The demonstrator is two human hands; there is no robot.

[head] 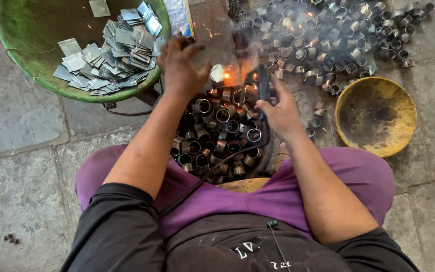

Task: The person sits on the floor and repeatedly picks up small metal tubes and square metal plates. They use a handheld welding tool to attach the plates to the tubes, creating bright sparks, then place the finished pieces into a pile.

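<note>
Welding torch in right hand, left hand steadying one plate, two bowls

- We see the small plates at far left as thin sheet metal, silver and quite shiny.
- The green basin that holds them looks like painted metal, matt and scratched inside.
- The short rings between our knees are dark metal, dull outside and a little glossy at the rims.
- The far heap of rings is greyer metal, with a soot-like tone.
- The yellow bowl at right looks rough, worn and dirty.
- The tool in our right hand has a black matt handle.
- The floor is rough grey stone.
- Our trousers are soft purple cloth.
</note>
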